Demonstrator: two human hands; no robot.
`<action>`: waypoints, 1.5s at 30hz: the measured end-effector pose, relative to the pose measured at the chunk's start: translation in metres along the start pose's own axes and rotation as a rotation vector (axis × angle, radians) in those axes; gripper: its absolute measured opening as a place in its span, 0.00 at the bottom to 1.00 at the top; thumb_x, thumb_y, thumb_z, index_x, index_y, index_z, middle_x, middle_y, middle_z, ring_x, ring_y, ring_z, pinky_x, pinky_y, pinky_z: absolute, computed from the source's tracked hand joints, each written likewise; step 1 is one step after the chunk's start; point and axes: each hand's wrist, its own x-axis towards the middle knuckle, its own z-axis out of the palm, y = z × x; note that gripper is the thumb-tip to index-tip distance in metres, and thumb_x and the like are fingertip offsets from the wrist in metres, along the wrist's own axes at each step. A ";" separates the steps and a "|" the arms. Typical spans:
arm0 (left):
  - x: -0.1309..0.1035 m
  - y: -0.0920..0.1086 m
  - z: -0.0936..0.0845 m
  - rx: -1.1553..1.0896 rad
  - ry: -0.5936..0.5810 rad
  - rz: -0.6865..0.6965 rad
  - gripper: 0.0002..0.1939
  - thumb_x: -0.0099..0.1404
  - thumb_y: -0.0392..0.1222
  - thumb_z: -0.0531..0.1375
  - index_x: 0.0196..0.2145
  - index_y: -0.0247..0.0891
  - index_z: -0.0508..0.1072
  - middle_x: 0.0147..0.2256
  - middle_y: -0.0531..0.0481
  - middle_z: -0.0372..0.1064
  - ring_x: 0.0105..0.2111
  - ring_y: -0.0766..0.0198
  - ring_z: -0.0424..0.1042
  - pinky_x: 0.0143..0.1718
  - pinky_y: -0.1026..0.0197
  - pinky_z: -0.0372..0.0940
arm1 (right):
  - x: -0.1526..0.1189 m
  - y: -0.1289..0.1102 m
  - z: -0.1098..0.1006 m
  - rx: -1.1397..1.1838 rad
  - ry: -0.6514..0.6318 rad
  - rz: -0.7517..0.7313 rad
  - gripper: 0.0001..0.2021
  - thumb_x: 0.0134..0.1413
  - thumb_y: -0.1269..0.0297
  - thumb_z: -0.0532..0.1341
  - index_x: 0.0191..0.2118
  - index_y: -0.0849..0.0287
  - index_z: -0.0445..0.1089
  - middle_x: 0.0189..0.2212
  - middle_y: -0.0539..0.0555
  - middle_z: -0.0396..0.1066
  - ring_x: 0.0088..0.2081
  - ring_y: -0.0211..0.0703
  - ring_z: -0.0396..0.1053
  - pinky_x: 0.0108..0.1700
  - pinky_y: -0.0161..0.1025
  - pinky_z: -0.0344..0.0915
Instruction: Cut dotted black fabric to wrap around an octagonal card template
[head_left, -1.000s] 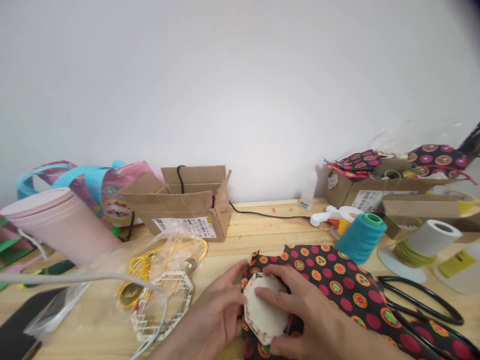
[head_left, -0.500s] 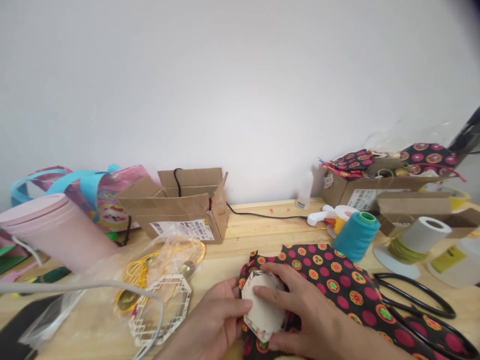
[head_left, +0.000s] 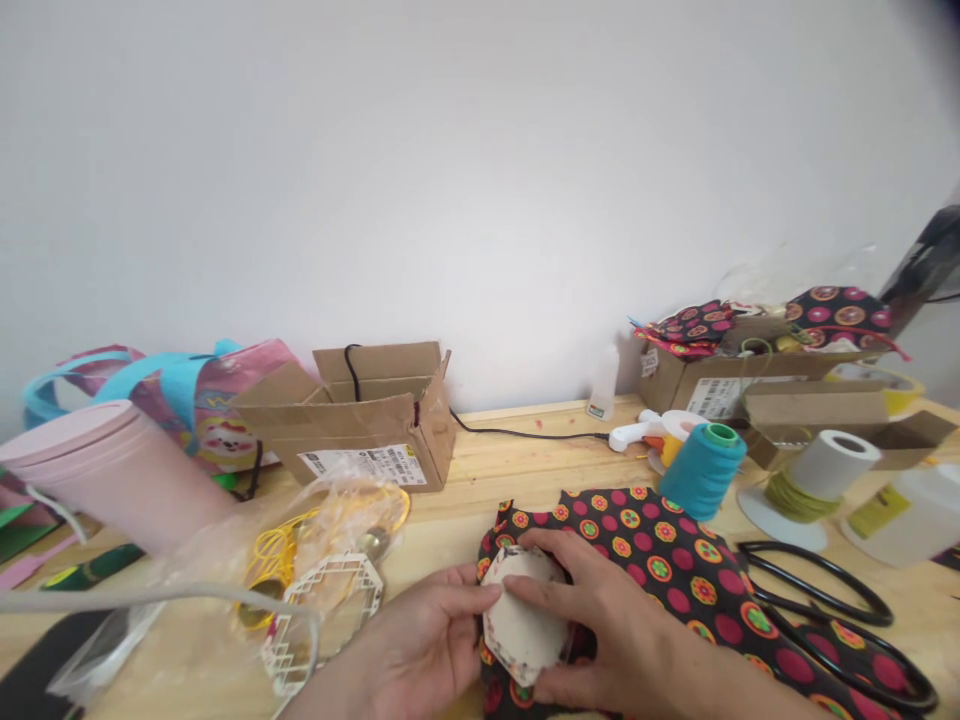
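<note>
A white octagonal piece [head_left: 523,632] with a dark-specked rim lies flat on a black cloth [head_left: 660,570] printed with colourful flowers and dots. At its left edge, my left hand [head_left: 424,635] is closed, with the thumb on the rim and the fingers partly hidden behind the cloth edge. From the right, my right hand [head_left: 611,610] spans the piece, its thumb at the lower edge and its fingers on the face and upper edge. To the left rests a white octagonal lattice frame [head_left: 373,588], partly under a pale cable [head_left: 172,595].
Black looped scissor handles [head_left: 825,585] lie on the cloth's right side. Behind stand a turquoise thread cone [head_left: 703,473], a spool of green cord [head_left: 802,497] and a clear bottle [head_left: 603,385]. An open cardboard box [head_left: 375,425] and a pink canister [head_left: 124,475] are on the left.
The view has turned slightly, so the things on the right appear further left. Both hands keep nearly the same place at the white octagonal piece.
</note>
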 end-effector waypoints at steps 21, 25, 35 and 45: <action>0.000 -0.002 0.010 0.214 0.061 0.013 0.14 0.47 0.21 0.56 0.33 0.29 0.72 0.25 0.46 0.74 0.26 0.63 0.72 0.36 0.60 0.62 | -0.002 0.001 0.000 0.013 0.047 -0.045 0.31 0.34 0.60 0.69 0.50 0.54 0.64 0.53 0.61 0.56 0.51 0.51 0.57 0.49 0.44 0.59; -0.002 -0.003 0.018 0.206 0.108 0.019 0.12 0.48 0.23 0.56 0.30 0.30 0.71 0.22 0.47 0.74 0.25 0.62 0.71 0.35 0.60 0.62 | -0.003 0.002 0.000 0.022 0.070 -0.043 0.32 0.34 0.60 0.68 0.51 0.55 0.63 0.53 0.61 0.56 0.52 0.51 0.57 0.49 0.44 0.58; -0.006 0.005 0.023 0.219 0.133 -0.030 0.07 0.51 0.27 0.56 0.29 0.33 0.70 0.23 0.48 0.74 0.24 0.63 0.72 0.31 0.59 0.63 | -0.003 -0.001 -0.002 0.026 0.070 -0.013 0.32 0.32 0.61 0.69 0.49 0.55 0.65 0.52 0.60 0.57 0.51 0.52 0.58 0.49 0.43 0.59; -0.007 0.013 0.002 0.403 0.207 0.064 0.07 0.51 0.39 0.61 0.28 0.33 0.69 0.27 0.46 0.75 0.28 0.63 0.73 0.34 0.61 0.64 | -0.003 0.000 0.001 0.032 0.070 0.003 0.31 0.31 0.61 0.69 0.48 0.58 0.66 0.53 0.62 0.57 0.50 0.52 0.60 0.49 0.43 0.60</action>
